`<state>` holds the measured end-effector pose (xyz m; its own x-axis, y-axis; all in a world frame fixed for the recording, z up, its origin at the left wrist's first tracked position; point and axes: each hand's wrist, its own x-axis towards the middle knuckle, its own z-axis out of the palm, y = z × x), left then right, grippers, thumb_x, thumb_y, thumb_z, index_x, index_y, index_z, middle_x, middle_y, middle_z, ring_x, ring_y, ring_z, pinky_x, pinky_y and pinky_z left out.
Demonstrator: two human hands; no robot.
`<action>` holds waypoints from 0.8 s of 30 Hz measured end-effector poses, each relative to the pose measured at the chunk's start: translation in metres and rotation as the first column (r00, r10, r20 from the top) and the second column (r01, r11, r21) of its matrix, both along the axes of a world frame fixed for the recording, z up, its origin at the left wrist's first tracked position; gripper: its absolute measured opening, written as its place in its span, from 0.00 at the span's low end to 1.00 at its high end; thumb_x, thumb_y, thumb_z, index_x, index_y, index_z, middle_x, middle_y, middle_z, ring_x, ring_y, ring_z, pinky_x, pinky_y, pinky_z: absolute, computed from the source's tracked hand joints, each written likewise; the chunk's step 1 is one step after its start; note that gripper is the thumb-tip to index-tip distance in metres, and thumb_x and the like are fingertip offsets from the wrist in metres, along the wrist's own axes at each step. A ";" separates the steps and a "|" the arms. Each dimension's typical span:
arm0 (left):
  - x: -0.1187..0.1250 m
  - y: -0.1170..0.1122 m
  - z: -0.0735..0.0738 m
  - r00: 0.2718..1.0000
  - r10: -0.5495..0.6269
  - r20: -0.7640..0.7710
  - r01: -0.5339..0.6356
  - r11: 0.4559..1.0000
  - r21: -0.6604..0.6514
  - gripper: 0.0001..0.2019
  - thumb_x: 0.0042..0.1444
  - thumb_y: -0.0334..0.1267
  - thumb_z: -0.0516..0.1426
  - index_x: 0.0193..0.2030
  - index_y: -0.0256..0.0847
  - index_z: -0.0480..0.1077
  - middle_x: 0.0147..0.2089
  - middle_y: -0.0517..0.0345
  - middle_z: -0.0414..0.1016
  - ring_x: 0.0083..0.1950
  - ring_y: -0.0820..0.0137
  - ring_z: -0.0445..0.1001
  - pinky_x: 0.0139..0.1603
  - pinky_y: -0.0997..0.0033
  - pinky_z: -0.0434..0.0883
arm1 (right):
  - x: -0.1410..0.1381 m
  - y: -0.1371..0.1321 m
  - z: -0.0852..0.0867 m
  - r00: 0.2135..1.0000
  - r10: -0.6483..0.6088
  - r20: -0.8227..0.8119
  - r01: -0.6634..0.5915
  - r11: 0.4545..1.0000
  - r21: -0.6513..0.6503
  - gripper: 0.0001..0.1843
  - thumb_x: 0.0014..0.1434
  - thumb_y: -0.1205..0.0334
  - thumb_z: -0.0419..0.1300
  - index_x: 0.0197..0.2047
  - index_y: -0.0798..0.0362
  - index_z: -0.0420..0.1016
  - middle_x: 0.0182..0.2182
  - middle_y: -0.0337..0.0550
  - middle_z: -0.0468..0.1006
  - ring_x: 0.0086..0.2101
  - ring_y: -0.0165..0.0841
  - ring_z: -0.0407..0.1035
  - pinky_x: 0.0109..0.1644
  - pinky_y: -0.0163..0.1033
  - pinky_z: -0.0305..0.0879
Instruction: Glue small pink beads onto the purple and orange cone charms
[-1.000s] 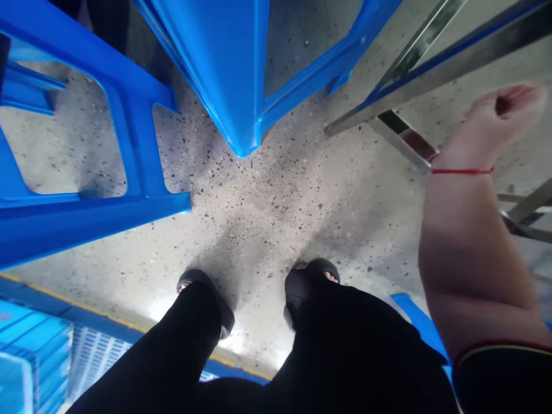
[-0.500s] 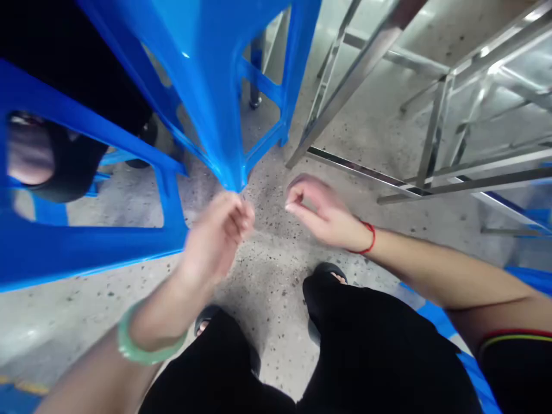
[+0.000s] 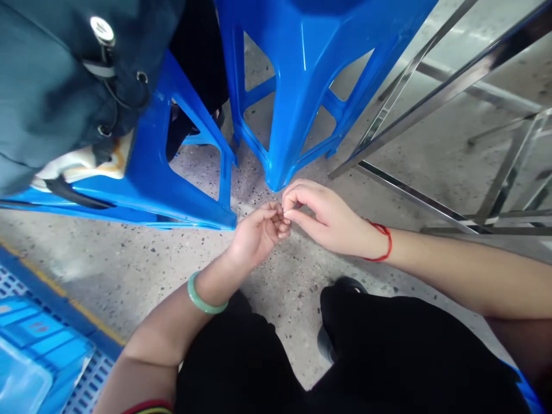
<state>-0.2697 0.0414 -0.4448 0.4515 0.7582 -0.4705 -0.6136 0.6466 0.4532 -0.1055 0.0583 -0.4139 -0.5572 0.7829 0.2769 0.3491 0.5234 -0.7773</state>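
My left hand (image 3: 259, 233), with a green bangle on its wrist, has its fingers curled shut. My right hand (image 3: 328, 218), a red string round the wrist, pinches thumb and forefinger together right against the left fingertips. Whatever sits between the fingers is too small to make out. Both hands meet above the speckled floor (image 3: 142, 264), just below the foot of a blue plastic stool (image 3: 310, 75). My legs in black trousers and a black sandal (image 3: 340, 287) show beneath them.
A second blue stool (image 3: 172, 172) at the left carries a dark bag (image 3: 56, 75). A steel table frame (image 3: 452, 144) stands at the right. A blue plastic crate (image 3: 38, 351) lies at the lower left. Another person's dark-clothed legs stand behind the stools.
The two hands have come together and their fingertips now touch. The view has tilted up, bringing the bag and the whole stool into sight.
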 end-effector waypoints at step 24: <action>-0.096 -0.109 0.104 0.971 -0.093 -0.220 0.009 0.935 -0.354 0.31 0.54 0.55 0.66 0.19 0.39 0.52 0.19 0.66 0.46 0.22 0.78 0.49 0.25 0.77 0.58 | -0.090 0.134 -0.243 0.809 -0.367 0.459 0.563 0.710 -0.424 0.17 0.68 0.54 0.59 0.55 0.54 0.72 0.52 0.48 0.75 0.47 0.36 0.73 0.51 0.48 0.74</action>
<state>-0.3653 -0.0671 -0.3411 0.3330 0.5064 -0.7954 -0.4815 0.8166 0.3183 -0.1957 0.1927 -0.6571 -0.0572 0.9266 -0.3716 0.7092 -0.2242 -0.6684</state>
